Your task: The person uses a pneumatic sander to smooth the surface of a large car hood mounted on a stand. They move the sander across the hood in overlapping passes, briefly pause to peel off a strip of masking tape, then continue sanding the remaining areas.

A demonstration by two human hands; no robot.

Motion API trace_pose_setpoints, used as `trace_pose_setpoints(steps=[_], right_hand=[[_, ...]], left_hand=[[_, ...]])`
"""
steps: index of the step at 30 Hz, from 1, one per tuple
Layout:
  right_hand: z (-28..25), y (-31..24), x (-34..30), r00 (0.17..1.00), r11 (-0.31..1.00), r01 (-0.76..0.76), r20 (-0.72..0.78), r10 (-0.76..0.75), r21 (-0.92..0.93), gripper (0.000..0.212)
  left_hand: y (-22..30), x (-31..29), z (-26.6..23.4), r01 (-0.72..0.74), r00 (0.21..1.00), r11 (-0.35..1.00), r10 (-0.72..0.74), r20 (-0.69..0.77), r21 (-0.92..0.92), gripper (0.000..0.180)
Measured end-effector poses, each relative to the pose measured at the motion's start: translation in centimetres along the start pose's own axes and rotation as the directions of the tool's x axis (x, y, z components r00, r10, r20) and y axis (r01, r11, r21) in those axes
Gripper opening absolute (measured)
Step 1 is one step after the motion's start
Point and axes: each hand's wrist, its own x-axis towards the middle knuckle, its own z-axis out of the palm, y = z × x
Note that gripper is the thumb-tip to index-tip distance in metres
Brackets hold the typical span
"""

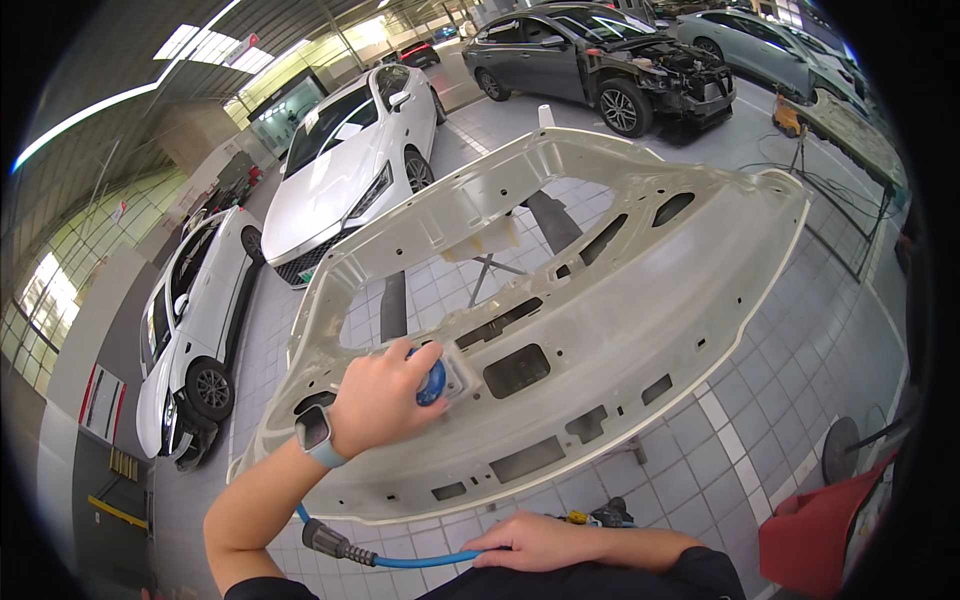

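Observation:
My left hand (392,385), with a watch on its wrist, is closed over the top of a blue-topped power sander (431,383). The sander's pad rests on the inner face of a large beige car panel (690,260), a tailgate or lid by its shape, with a big window opening and several cut-outs. Low in front of the panel, my right hand (540,542) holds a blue hose (430,560) between its fingers. A dark ribbed connector (335,542) joins that hose on the left, and more hose rises toward my left forearm.
Dark padded stand arms (393,305) show under the panel. White cars (335,170) stand at the left, and a dark grey car (590,65) with its front stripped stands behind. At lower right are a red bin-like object (815,540) and a round dark disc (840,450).

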Motion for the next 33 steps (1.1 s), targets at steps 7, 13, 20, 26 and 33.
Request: trace_pose_setpoints(steps=[7,13,20,26,33], right_hand=[[-0.8,0.1,-1.6,1.000,0.999,0.016,-0.009,-0.015,0.040,0.038],[-1.9,0.3,-3.2,0.997,0.998,0.024,-0.073,-0.019,0.066,0.038],[-2.5,0.4,-3.6,0.999,0.997,0.043,0.010,-0.044,0.061,0.038],[-2.6,0.8,-3.6,0.995,0.996,0.065,0.074,-0.069,0.060,0.039],[-2.7,0.7,-3.0,0.981,0.997,0.021,0.190,-0.035,0.071,0.038]], left_hand=[[3.7,6.5,1.2,-0.069,0.996,0.998,0.068,-0.064,-0.006,0.053],[7.5,10.2,1.6,-0.185,0.982,0.975,0.189,-0.024,0.120,0.058],[10.5,8.7,2.3,-0.276,0.961,0.906,0.259,0.097,0.321,0.071],[9.3,5.0,2.1,-0.193,0.981,0.937,0.172,0.093,0.293,0.063],[5.6,-1.6,1.3,-0.013,0.996,0.970,-0.008,0.088,0.241,0.053]])
